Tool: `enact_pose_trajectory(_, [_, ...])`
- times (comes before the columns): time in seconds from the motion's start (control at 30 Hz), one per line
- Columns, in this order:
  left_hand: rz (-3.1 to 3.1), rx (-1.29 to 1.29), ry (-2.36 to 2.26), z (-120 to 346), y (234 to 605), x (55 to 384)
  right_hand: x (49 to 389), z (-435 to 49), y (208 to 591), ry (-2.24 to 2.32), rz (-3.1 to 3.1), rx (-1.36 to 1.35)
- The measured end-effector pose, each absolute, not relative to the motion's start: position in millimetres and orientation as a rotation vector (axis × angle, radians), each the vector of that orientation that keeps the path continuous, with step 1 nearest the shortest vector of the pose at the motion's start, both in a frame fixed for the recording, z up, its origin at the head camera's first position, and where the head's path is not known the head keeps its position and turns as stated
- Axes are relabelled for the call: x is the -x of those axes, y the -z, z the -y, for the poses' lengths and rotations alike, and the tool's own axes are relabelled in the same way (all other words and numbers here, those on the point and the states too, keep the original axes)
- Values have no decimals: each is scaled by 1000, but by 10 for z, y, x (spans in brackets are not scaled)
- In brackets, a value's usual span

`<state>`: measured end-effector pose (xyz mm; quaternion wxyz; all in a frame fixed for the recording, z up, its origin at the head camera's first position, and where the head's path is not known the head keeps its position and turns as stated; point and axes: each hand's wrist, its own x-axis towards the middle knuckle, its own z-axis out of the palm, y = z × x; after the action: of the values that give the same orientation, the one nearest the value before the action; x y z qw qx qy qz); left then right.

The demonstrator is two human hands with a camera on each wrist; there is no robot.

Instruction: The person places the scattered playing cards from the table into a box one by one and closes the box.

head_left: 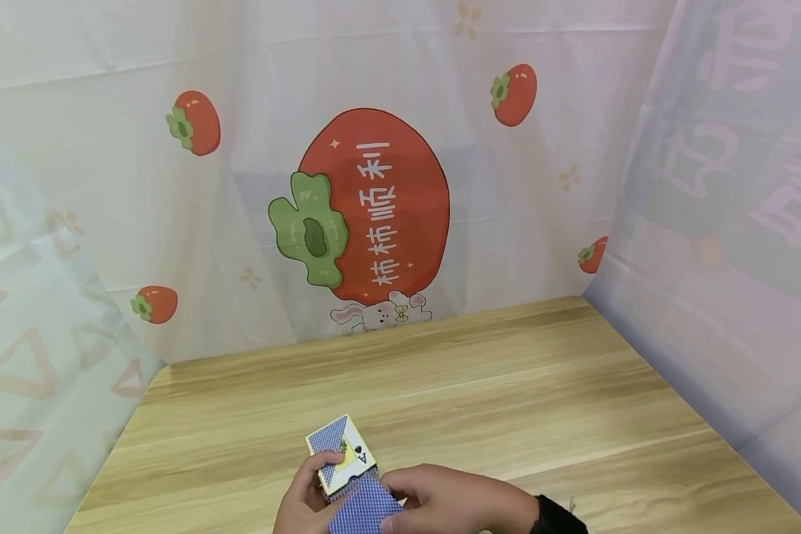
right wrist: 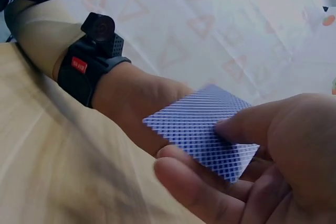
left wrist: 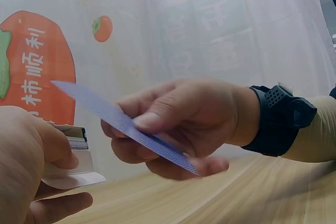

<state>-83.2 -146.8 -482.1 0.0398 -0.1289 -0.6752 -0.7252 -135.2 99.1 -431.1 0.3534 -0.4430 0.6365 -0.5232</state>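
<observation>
My left hand (head_left: 305, 495) grips a playing-card box (head_left: 360, 475) printed with a blue pattern and an ace. In the left wrist view, the box's white flap (left wrist: 79, 181) hangs open, and the edges of a stack of cards (left wrist: 77, 143) show in its mouth. Between thumb and fingers, my right hand (head_left: 460, 498) pinches a playing card (right wrist: 202, 129) with a blue checkered back. Seen from the head, this card overlaps the near end of the box. The right wrist view shows the right thumb (right wrist: 247, 124) lying across the card's back, with fingers beneath it.
Both hands are over the near part of a wood-grain table (head_left: 440, 386). A white cloth (head_left: 541, 185) with printed persimmons rises behind the table, and similar cloth hangs at both sides. Dark straps with a camera (left wrist: 283, 111) circle the right wrist.
</observation>
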Motion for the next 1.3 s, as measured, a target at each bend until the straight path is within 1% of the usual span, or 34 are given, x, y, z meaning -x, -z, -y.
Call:
enact_pose_trajectory(0.07, [2028, 506, 2247, 1499, 4850, 846, 1334, -971, 4328, 1401, -1647, 1077])
enact_pose_trajectory(0.17, [2012, 548, 2278, 1526, 4874, 852, 1307, -942, 4345, 1441, -1670, 1001])
enact_pose_trajectory(0.3, [2031, 489, 2256, 1523, 4882, 848, 1282, -916, 4365, 1481, -1661, 921])
enact_pose_trajectory(0.47, [2030, 402, 2227, 1507, 4883, 845, 1291, -930, 4369, 1477, -1598, 905])
enact_pose_trajectory(0.87, [1936, 468, 2200, 1493, 4888, 860, 1314, -943, 4394, 1472, -1523, 921])
enact_pose_trajectory(1.17, [1991, 391, 2109, 1447, 4877, 849, 1290, -906, 4411, 1618, -1419, 710])
enact_pose_trajectory(1.3, [2019, 368, 2142, 1459, 4876, 848, 1265, -876, 4408, 1674, -1389, 684])
